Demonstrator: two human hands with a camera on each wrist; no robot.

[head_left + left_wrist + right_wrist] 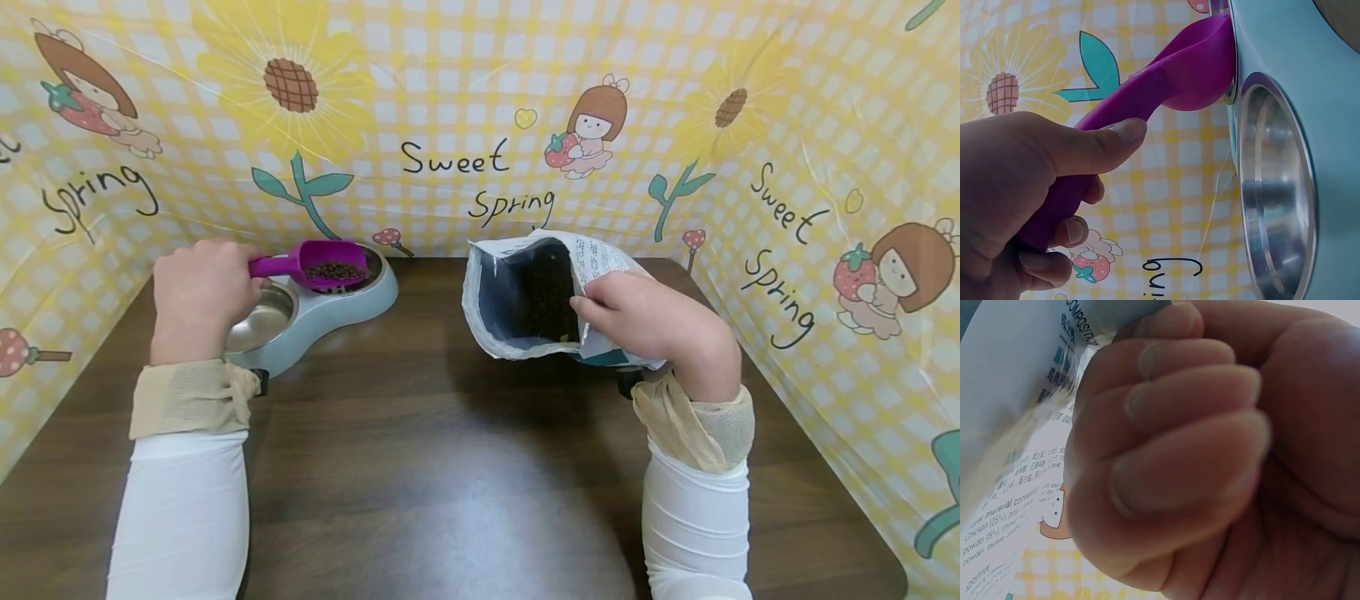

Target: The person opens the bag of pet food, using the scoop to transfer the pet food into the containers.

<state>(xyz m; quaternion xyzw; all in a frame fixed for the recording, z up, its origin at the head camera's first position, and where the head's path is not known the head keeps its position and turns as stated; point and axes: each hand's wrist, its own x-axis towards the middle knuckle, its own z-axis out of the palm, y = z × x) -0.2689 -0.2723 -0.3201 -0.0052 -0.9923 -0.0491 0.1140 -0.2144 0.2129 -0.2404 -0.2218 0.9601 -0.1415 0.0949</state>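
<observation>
"Sweet Spring" backdrop (450, 75) frames two curled hands (201, 287) (652, 317): left grips purple scoop (300, 265), right pinches bag (491, 300) reading "ADDITIVE".

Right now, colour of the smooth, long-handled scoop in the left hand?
Purple; the scoop shows best in the left wrist view.

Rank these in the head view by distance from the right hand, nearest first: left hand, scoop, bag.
1. Bag: touching, its right side gripped by the right hand.
2. Scoop: well to the left of the bag.
3. Left hand: farthest left, gripping the scoop.
</observation>
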